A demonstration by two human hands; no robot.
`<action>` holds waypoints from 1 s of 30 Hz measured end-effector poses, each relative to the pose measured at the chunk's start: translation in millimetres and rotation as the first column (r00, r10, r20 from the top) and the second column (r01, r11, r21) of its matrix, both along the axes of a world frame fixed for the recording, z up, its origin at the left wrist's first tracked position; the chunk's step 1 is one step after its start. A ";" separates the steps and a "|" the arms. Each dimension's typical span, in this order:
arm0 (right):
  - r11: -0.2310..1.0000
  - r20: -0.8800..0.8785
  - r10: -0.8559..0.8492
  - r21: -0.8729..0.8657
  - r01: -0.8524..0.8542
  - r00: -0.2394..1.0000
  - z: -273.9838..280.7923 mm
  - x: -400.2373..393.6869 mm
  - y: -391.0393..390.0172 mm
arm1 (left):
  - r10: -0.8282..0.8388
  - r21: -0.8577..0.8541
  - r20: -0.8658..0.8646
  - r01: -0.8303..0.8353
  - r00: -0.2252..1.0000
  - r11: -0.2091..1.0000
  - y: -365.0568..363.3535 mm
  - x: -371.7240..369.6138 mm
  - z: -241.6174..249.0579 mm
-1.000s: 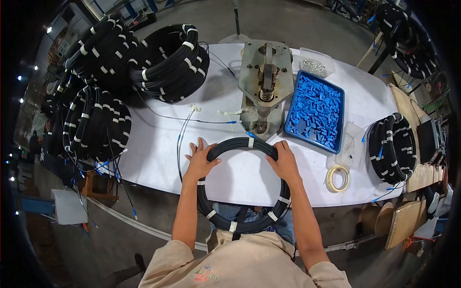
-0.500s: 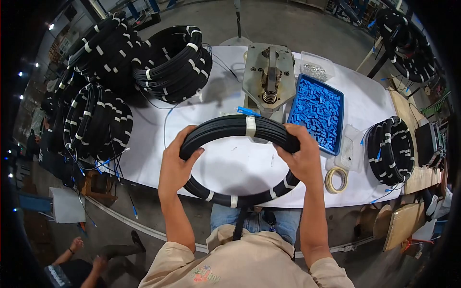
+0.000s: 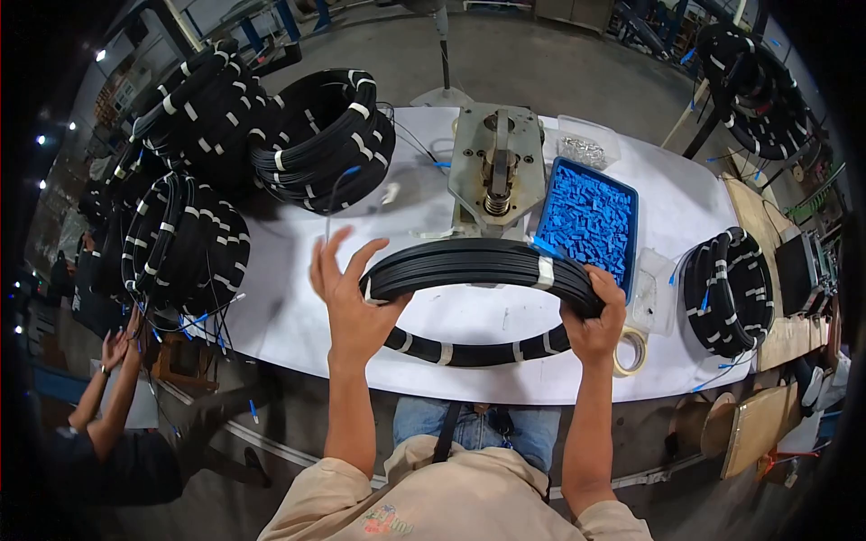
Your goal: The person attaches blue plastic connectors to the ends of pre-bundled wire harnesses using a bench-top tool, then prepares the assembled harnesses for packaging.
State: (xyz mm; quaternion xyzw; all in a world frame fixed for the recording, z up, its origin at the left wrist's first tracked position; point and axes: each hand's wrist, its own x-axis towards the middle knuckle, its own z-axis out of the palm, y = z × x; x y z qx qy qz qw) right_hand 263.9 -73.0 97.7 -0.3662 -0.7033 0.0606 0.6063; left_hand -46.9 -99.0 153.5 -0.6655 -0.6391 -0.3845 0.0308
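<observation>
A coil of black cable point(image 3: 451, 264) bound with white tape bands hangs tilted over the white table point(image 3: 280, 307). My right hand point(image 3: 595, 316) is closed around its right side, fingers over the outside and thumb inside. At the left side, my left hand point(image 3: 361, 311) has its fingers spread and lifted off the cable, while its thumb lies against the coil's inner side. A blue connector point(image 3: 544, 245) sits on the coil's top near a white band. Near the left fingers, a loose cable end with a blue tip point(image 3: 350, 170) is blurred.
Behind the coil stands a metal press point(image 3: 496, 167). Beside it are a blue tray point(image 3: 635, 216) of small blue parts, a clear box point(image 3: 586, 149) and a tape roll point(image 3: 641, 345). Stacked coils point(image 3: 325, 153) stand left, another coil point(image 3: 729, 293) right. A co-worker's hands point(image 3: 122, 347) show lower left.
The coil has shifted right and turned, its white band and blue connector moving rightward. My left hand has loosened and spread its fingers. The co-worker's arms have risen.
</observation>
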 end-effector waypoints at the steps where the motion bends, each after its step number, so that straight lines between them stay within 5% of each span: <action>1: 1.000 -0.002 0.006 0.000 -0.006 1.000 -1.8 1.3 0.0 | 0.006 0.000 -0.002 -0.006 1.000 1.000 -2.1 -0.3 -3.4; 3: 1.000 0.002 0.010 -0.001 -0.010 1.000 -3.0 3.8 -0.7 | 0.236 -0.176 0.105 -0.216 0.966 0.961 -5.5 1.8 -8.5; 5: 0.999 -0.009 0.033 -0.002 -0.033 0.999 -2.0 1.8 1.0 | 0.158 -0.177 0.182 -0.126 0.970 0.976 -0.5 -12.1 -27.2; 7: 0.999 -0.020 0.051 -0.002 -0.051 0.999 -1.5 -1.2 1.8 | -0.041 -0.060 0.604 0.097 0.796 0.993 7.0 -16.5 -38.1; 12: 0.995 -0.071 -0.007 -0.098 0.000 0.997 0.0 -1.8 9.8 | -0.318 0.318 0.766 0.101 0.559 0.943 14.8 13.2 -38.5; 17: 0.992 -0.096 -0.035 -0.125 0.022 0.995 -8.0 3.5 9.4 | -0.257 0.065 0.567 0.268 0.783 0.961 13.8 3.5 -1.5; 19: 0.989 -0.124 -0.019 -0.148 0.000 0.992 -7.0 1.0 8.9 | -0.369 0.088 0.272 0.359 0.889 0.929 19.4 7.6 17.7; 30: 0.989 -0.089 -0.037 -0.144 0.024 0.995 -1.9 -2.0 10.5 | -0.282 0.286 0.314 0.193 0.907 0.939 17.8 27.4 12.7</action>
